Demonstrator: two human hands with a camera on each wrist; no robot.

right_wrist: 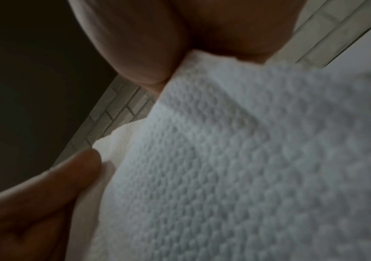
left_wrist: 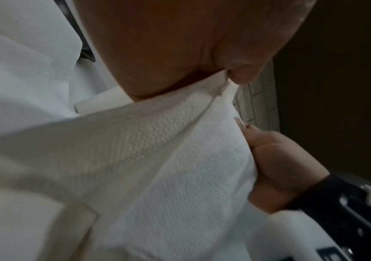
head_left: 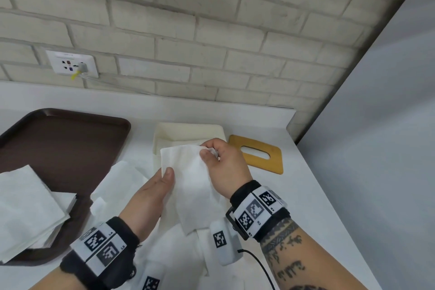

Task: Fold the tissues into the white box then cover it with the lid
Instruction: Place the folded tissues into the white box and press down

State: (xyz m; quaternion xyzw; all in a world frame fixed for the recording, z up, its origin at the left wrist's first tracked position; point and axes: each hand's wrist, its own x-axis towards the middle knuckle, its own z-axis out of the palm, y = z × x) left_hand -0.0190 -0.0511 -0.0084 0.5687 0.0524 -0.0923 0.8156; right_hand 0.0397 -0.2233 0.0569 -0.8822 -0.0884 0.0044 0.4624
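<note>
We hold the white embossed paper tissue (head_left: 188, 179) above the counter (head_left: 317, 195), left hand (head_left: 150, 193) and right hand (head_left: 226, 167) pinching its upper corners, the open white rectangular box (head_left: 186, 133) just beyond, nearer our right.

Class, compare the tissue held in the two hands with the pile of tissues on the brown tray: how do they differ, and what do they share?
The held tissue is lifted off the counter, pinched by the left hand and right hand; the pile rests on the tray. The held tissue hangs in front of the white box; the pile lies far left of it. Both are white.
</note>
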